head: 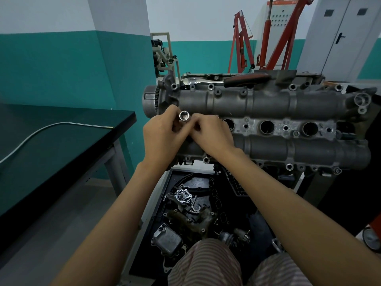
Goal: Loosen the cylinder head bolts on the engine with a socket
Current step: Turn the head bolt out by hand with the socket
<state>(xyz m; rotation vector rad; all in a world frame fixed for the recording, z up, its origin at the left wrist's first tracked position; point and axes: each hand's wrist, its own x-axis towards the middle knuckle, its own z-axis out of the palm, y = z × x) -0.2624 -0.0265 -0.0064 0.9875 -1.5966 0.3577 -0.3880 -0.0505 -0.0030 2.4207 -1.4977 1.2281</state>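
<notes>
A grey engine cylinder head [268,104] lies across the middle of the view on a stand, with several round plug holes along its centre. Both hands meet over its left end. My left hand [162,133] grips a shiny chrome socket [184,116], its open end facing up toward me. My right hand [210,133] pinches the lower part of the same socket; what lies under the fingers is hidden. A ratchet wrench [222,79] with a chrome head and a dark red-and-black handle rests on the far top edge of the engine.
A dark green table [61,145] with a thin metal tube on it stands at the left. Below the engine a black tray [195,213] holds loose engine parts and a chain. Red engine hoists [268,38] and grey cabinets stand by the back wall.
</notes>
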